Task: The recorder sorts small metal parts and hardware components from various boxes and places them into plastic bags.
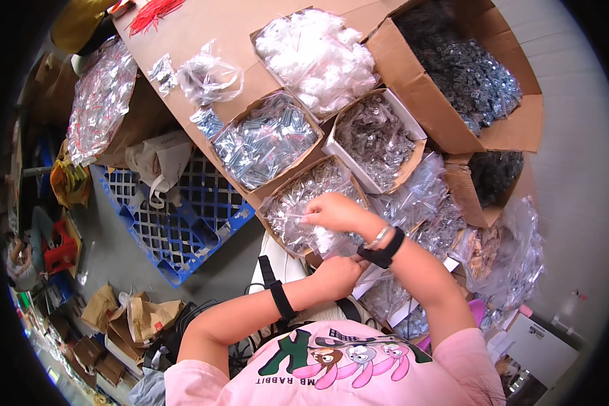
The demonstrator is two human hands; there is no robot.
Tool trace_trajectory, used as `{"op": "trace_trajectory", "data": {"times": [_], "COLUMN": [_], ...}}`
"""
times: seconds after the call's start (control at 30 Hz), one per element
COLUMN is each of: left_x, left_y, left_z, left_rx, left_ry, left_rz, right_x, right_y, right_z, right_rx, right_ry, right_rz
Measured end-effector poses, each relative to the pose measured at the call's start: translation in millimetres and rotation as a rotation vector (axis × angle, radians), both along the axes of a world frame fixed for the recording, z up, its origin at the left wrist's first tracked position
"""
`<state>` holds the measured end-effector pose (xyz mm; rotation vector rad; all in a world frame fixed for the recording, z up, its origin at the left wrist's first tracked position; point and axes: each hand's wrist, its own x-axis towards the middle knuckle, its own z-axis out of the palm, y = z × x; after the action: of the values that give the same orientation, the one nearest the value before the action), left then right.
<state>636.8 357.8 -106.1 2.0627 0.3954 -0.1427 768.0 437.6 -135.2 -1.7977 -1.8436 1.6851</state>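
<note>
My right hand (335, 212) is closed in a pinch above a cardboard box of small clear bags with shiny metal parts (284, 215). What its fingertips hold is too small to make out. Nearer to my body, my left hand (340, 277) is closed at the edge of a clear plastic bag (328, 242) with something whitish in it. The bag lies between both hands, over the box's near side. My left fingertips are partly hidden beside my right wrist.
Beyond stand boxes of bagged screws (267, 139), white packets (318, 57), and small metal parts (375, 139). A large carton of metal pieces (477, 78) is at the far right. Plastic bags (514, 257) heap up on the right. A blue pallet (172, 260) lies left on the floor.
</note>
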Motion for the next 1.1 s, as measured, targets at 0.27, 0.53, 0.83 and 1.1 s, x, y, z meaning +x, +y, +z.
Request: {"op": "trace_trajectory", "data": {"times": [0.27, 0.53, 0.83, 1.1], "left_x": [5, 40, 58, 59], "left_y": [38, 42, 23, 35], "left_z": [9, 48, 56, 59], "left_rx": [-0.24, -0.128, 0.073, 0.117], "left_ry": [0.008, -0.118, -0.148, -0.08], "left_rz": [0.226, -0.011, 0.006, -0.054], "right_x": [75, 35, 21, 25], "right_y": [-84, -198, -178, -235], "right_z": [112, 27, 49, 98], "right_rx": [-0.501, -0.592, -0.077, 0.215], "right_ry": [0.984, 1.639, 1.151, 0.263], "right_rz": [-0.823, -1.698, -1.975, -1.314]}}
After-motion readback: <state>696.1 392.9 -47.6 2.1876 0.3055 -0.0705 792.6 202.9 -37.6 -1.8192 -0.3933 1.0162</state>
